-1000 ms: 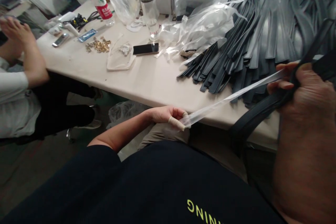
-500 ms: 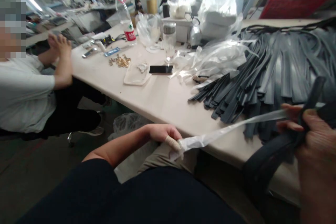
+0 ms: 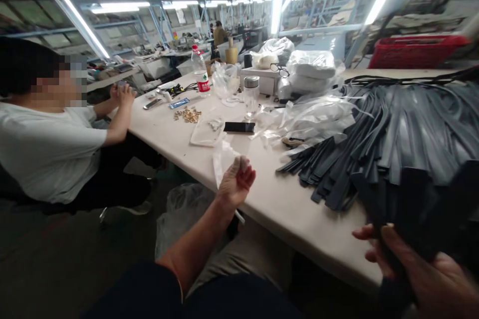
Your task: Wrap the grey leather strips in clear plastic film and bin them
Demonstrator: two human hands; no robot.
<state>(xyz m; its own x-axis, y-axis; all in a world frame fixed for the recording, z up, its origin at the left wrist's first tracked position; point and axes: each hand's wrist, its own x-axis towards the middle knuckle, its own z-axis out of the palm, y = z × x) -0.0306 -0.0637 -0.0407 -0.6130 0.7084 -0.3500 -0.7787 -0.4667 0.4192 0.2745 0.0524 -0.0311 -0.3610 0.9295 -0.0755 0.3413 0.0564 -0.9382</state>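
Left fingers [image 3: 248, 177] pinch white strip [image 3: 218, 163], now clear of dark straps [image 3: 410, 197] clamped in right fingers [image 3: 393, 240].

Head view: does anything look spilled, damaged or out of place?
I see no clear damage. The small gold-coloured pieces lie loose on the table, in no visible container, so they might look spilled, though most sit in one heap.

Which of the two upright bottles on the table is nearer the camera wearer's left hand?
The grey-lidded bottle, just behind the black phone; the red-capped bottle, with its red label, stands farther from the left hand.
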